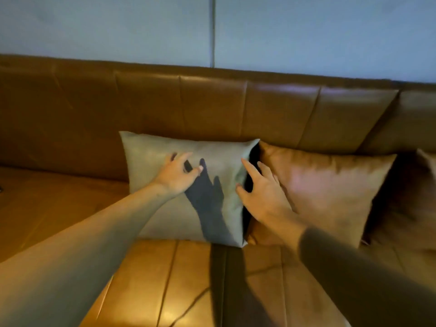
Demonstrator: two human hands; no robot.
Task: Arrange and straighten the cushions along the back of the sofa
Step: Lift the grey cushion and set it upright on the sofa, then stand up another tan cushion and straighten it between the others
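The grey cushion [184, 185] is leant upright against the sofa [212, 105] back; the left hand [177, 175] is curled loosely over its face, the right hand [262, 194] spread at its edge, apparently to square it beside the tan cushion [330, 190].

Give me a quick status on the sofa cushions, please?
Left hand open, fingers on grey cushion front. Right hand open at the gap beside brown cushion. Both cushions upright against sofa back. Nothing in the way.
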